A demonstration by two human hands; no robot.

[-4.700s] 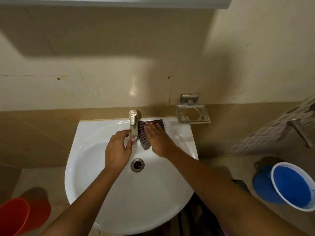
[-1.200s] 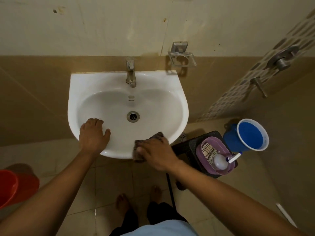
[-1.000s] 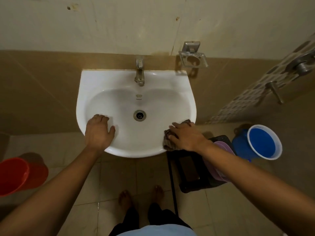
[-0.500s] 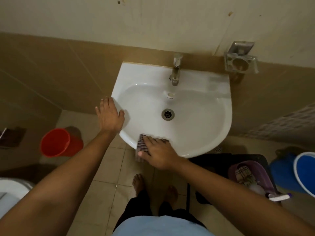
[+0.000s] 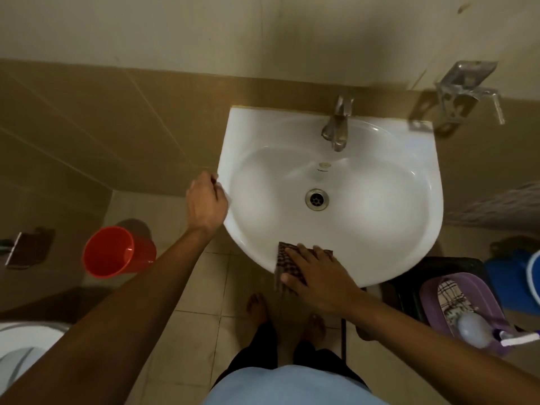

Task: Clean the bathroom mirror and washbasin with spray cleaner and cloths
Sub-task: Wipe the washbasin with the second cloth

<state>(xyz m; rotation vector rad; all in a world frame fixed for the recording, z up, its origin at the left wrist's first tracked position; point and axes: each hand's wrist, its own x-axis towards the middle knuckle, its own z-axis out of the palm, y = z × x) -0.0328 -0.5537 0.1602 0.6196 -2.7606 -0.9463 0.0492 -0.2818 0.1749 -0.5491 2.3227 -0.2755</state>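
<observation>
The white washbasin (image 5: pixel 380 176) hangs on the tan tiled wall, with a metal tap (image 5: pixel 336 130) at its back and a drain (image 5: pixel 317 199) in the middle. My right hand (image 5: pixel 318 277) presses a dark checked cloth (image 5: pixel 287 264) flat over the basin's front rim. My left hand (image 5: pixel 206 200) rests on the basin's left edge, fingers curled around the rim. A second checked cloth (image 5: pixel 451 296) and a white spray bottle (image 5: pixel 473 331) lie in a purple tub (image 5: pixel 429 290) at the lower right. No mirror is in view.
A red bucket (image 5: pixel 117 252) stands on the floor left of the basin. A toilet (image 5: pixel 26 349) shows at the lower left. A blue bucket (image 5: pixel 514 276) sits at the right edge. A metal soap holder (image 5: pixel 464 95) is fixed to the wall. My bare feet (image 5: pixel 257 311) stand below the basin.
My right hand slid the cloth along the front rim, to the right corner and back toward the left. My left hand moved from the front-left rim to the left edge. The view swung left.
</observation>
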